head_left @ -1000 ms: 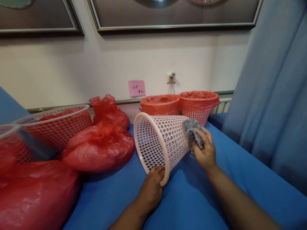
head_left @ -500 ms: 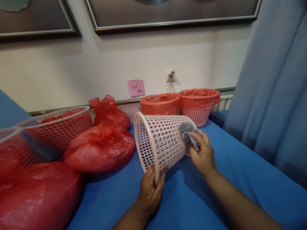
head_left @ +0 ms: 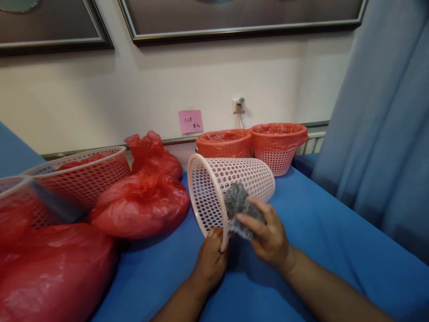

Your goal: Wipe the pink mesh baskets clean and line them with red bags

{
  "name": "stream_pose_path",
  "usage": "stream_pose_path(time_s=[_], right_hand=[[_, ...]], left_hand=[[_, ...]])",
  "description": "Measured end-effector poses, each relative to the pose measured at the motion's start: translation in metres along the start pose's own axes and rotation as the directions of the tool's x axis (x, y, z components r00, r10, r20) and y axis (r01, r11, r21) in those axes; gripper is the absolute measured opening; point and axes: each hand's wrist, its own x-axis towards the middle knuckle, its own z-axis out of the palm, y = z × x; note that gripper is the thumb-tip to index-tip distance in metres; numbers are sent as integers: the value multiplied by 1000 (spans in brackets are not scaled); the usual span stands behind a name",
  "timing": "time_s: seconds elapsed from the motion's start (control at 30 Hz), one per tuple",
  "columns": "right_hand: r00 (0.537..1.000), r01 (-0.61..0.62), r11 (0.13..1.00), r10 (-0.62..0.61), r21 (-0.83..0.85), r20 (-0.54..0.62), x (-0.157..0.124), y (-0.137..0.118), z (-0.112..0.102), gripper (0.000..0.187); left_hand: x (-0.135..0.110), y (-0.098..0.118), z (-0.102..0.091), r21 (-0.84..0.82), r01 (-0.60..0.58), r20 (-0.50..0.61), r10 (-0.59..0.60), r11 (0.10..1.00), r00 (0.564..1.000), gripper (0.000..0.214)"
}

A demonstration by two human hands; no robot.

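On the blue cloth-covered counter, a pale pink, tapered plastic-mesh basket is held on its side, mouth leftward. At the basket's lower rim, the left hand has its fingers curled around the edge. At the basket's near side, the right hand has its fingers closed on a fuzzy grey cloth. The step seems to be wiping the outer wall; the next move likely calls for a steady rim.
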Motion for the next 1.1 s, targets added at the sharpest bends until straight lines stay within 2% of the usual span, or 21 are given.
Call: stream_pose_path(time_s=[0.07, 0.1, 0.17, 0.2, 0.23, 0.27, 0.3, 0.33, 0.4, 0.43, 0.47, 0.57, 0.7, 0.77, 0.83, 0.87, 0.93, 1.0, 1.03, 1.07, 1.1], right_hand=[[962, -268, 960, 262, -81, -76, -1, 40, -2, 56], [901, -428, 897, 415, -109, -127, -3, 63, -4, 54], [721, -689, 714, 657, -126, -221, -6, 106, -8, 52], [654, -754, 646, 721, -121, -229, -7, 121, -10, 52], [612, -788, 605, 753, -111, -242, -8, 130, -11, 52], [613, -786, 611, 750, -97, -248, -8, 131, -11, 51], [658, -746, 661, 712, -80, -246, -7, 125, -10, 51], [734, -667, 743, 638, -65, -234, -5, 113, -9, 51], [905, -403, 915, 393, -26, -163, 0, 78, -8, 52], [961, -256, 967, 255, -4, -104, 3, 58, -9, 55], [988, -139, 990, 141, 26, -57, 6, 39, -10, 58], [997, 76, 989, -78, 125, 11, 11, -1, -17, 58], [976, 203, 956, -216, 211, 42, 10, -11, -17, 50], [985, 156, 973, -166, 171, 43, 8, 1, -13, 50], [999, -39, 997, 40, 61, -27, 5, 26, -9, 50], [978, -187, 982, 187, 8, -91, 4, 41, -8, 50], [855, -489, 872, 470, -36, -220, 2, 74, -7, 46], [734, -651, 759, 622, -20, -273, 1, 95, -7, 42], [721, -665, 747, 638, -9, -270, 2, 97, -8, 42], [746, -638, 770, 618, 1, -249, 2, 92, -8, 42], [799, -573, 820, 562, 14, -211, 3, 80, -8, 44]], left_hand=[[0, 0, 1, 54, 26, 22, -28, 998, 999, 34], [0, 1, 1, 75, 35, 35, -38, 997, 999, 35], [-1, 2, 2, 108, 27, 64, -34, 994, 997, 37], [-1, 2, 2, 119, 16, 82, -25, 993, 996, 38], [0, 2, 2, 127, 6, 96, -18, 992, 995, 40], [0, 1, 2, 134, 1, 104, -15, 991, 994, 42], [1, 1, 2, 140, 2, 107, -17, 990, 994, 43], [2, 1, 2, 146, 7, 108, -23, 989, 994, 44], [4, 0, 1, 153, 19, 111, -36, 988, 993, 45], [4, 1, 0, 152, 23, 114, -40, 988, 993, 43], [5, 2, 0, 144, 24, 119, -42, 989, 992, 41], [3, 9, -2, 42, 29, 84, -32, 999, 996, 33], [-3, 18, -5, -139, -36, -76, 25, 990, 997, 51], [-4, 20, -6, -158, -42, -125, 23, 987, 992, 44], [-4, 19, -6, -145, -19, -128, 0, 989, 992, 39], [-3, 18, -6, -128, -11, -116, -4, 992, 993, 38], [-2, 15, -6, -81, -12, -85, 5, 997, 996, 38], [-2, 11, -4, -29, -25, -45, 24, 999, 999, 36], [-2, 8, -3, -7, -30, -26, 30, 1000, 999, 36], [-2, 6, -2, 12, -32, -8, 32, 999, 999, 37], [-2, 4, -1, 26, -32, 7, 32, 999, 999, 38]])
